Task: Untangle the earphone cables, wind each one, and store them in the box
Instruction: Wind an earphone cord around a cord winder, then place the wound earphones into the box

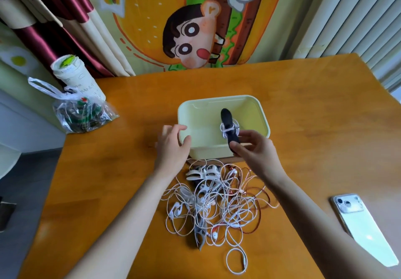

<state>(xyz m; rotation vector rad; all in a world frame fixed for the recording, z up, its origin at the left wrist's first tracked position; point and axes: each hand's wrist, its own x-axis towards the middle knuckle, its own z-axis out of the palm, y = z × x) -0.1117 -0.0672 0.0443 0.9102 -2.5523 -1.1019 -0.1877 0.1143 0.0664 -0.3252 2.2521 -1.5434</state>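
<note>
A pale yellow box (256,109) stands open in the middle of the wooden table. My right hand (253,148) pinches the near end of a black winder clip (226,119) with a white earphone cable wound round it, holding it over the inside of the box. My left hand (171,146) rests on the box's near left corner, thumb over the rim. In front of the box lies a tangled heap of white and reddish earphone cables (217,198) with white clips (201,173) and a grey clip (200,235) among them.
A white phone (362,224) lies face down at the right. At the table's back left corner are a clear plastic bag (80,114) and a white cup (76,75). The table edge (63,148) drops off on the left.
</note>
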